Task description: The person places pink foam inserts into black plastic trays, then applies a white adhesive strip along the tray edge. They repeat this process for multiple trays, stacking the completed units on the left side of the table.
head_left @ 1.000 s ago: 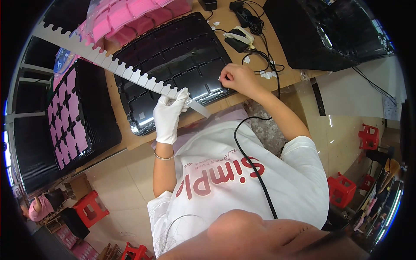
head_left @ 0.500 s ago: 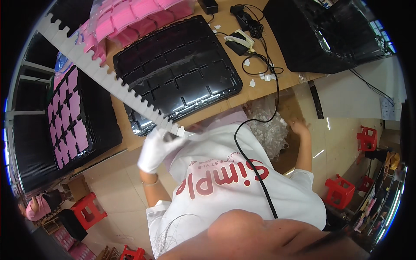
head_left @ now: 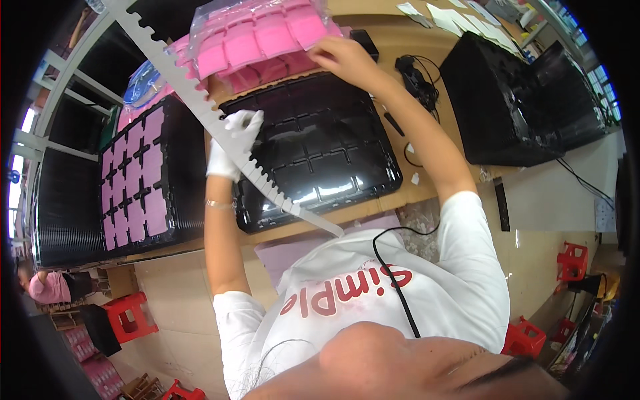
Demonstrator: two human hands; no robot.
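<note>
My left hand (head_left: 235, 141), in a white glove, is curled around a long pale-grey strip with a notched edge (head_left: 193, 103). The strip slants from the far left down to my shirt, covering part of the hand. Below both hands lies a glossy black moulded plastic tray (head_left: 313, 143), divided by raised ridges. My bare right hand (head_left: 343, 60) reaches across the tray's far right corner. Its bent fingertips are on the near right edge of a stack of bright pink packs (head_left: 260, 43) in clear wrap; their grip is partly hidden.
At left stands a stack of black trays, the top one filled with pink pieces (head_left: 137, 177). Tall black tray stacks (head_left: 493, 100) stand at right. Black cables (head_left: 420, 77) and white papers (head_left: 453, 20) lie on the brown tabletop. Red stools (head_left: 130, 317) stand on the floor.
My right hand has moved from beside the clear plastic scraps up to the pink packs. The left hand has moved farther along the notched strip, whose lower end now reaches my shirt.
</note>
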